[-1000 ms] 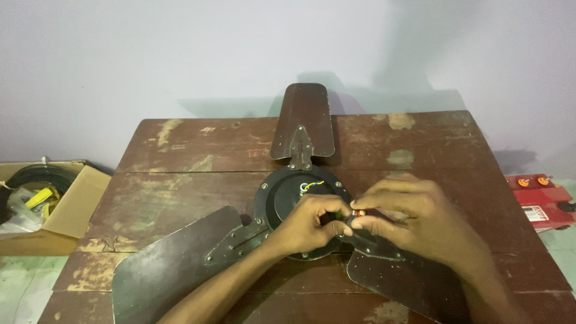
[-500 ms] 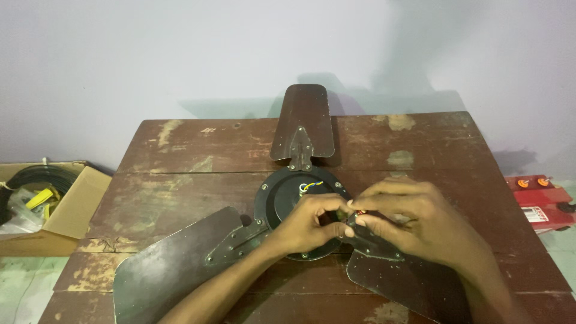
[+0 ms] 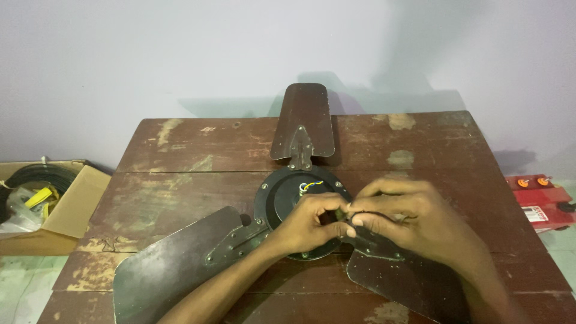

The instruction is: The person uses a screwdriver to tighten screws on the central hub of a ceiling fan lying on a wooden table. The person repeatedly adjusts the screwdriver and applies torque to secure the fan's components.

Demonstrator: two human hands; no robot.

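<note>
Head view, left hand [image 3: 306, 225] and right hand [image 3: 414, 219], each grip pinched at fan motor [image 3: 288, 192], pinched item hidden

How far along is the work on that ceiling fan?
All three dark brown metal blades sit bracketed to the round black motor hub on the worn wooden table. Left hand and right hand pinch something small by the lower-right blade's bracket; it's hidden. Yellow-blue wires lie loose at the centre.
</note>
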